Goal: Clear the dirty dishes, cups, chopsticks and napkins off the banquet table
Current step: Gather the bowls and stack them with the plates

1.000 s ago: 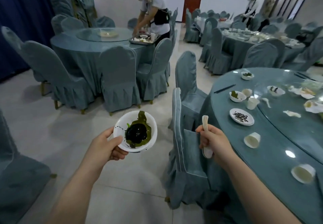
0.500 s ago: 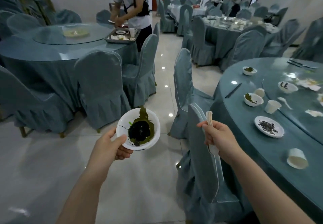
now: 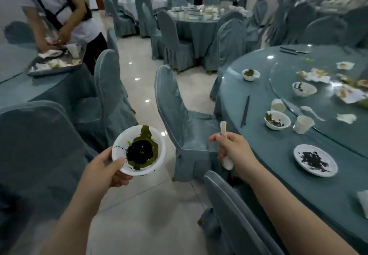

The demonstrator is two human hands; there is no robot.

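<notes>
I am seeing the bowl (image 3: 138,150) sitting in my left hand (image 3: 103,172) over the floor (image 3: 139,211), left of the spoon (image 3: 226,145) standing in my right hand (image 3: 235,151). The worktop (image 3: 278,175) is lying to the right, carrying a plate (image 3: 315,160), and chopsticks (image 3: 245,111) are lying behind it.

White bowl (image 3: 121,151), teal tablecloth (image 3: 278,155)
</notes>
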